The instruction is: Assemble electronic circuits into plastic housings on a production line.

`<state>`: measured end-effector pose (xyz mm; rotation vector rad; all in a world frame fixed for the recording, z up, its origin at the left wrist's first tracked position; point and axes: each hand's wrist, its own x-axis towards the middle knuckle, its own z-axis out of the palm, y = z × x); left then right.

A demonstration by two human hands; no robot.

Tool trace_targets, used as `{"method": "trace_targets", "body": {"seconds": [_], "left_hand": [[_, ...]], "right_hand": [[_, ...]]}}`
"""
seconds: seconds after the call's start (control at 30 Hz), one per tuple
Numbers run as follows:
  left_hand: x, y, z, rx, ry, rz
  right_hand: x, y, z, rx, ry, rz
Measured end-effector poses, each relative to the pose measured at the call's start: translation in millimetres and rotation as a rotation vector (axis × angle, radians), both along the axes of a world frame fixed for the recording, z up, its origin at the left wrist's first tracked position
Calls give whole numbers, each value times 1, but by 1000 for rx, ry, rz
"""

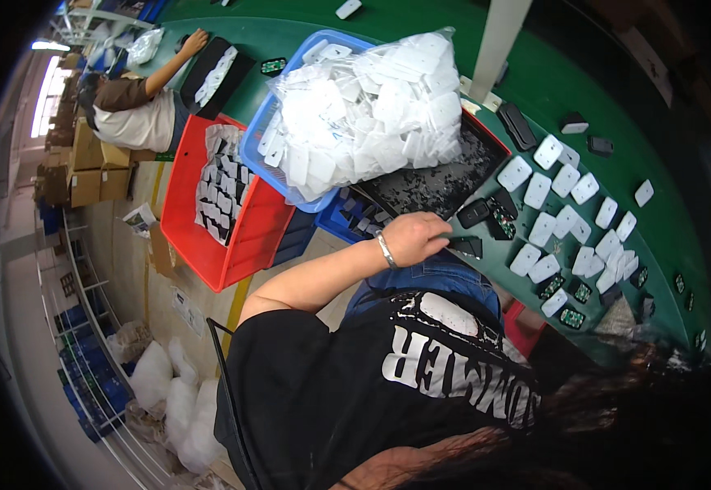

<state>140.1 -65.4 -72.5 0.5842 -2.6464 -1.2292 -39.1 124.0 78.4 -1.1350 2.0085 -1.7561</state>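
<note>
My left hand (419,238), with a silver bracelet at its wrist, is at the near edge of the green table. Its fingers are curled, and their tips meet the end of a black plastic casing (466,246); the underside of the grip is hidden. Just beyond lie a second black casing (474,214) and a casing with a green circuit board (501,224). White plastic covers (542,229) are spread over the table to the right, with several circuit boards (571,318) among them. My right hand is out of sight.
A blue basket (249,155) carries a large bag of white covers (372,106), beside a black tray (429,184). Left of it stands a red bin (200,265) with parts inside. Another person (139,114) works at the far left. A metal post (498,49) rises from the table.
</note>
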Motion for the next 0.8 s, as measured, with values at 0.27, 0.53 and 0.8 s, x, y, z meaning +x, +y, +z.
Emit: {"method": "trace_targets", "body": {"seconds": [0.27,0.53,0.8], "left_hand": [[38,-96,58,-549,178,477],[-24,-169,57,-409,-554,416],[11,-189,57,-211,-196,611]], "right_hand": [[3,-16,-52,41,-74,27],[27,-64,-117,248,57,322],[19,-69,-142,534,-71,208]]}}
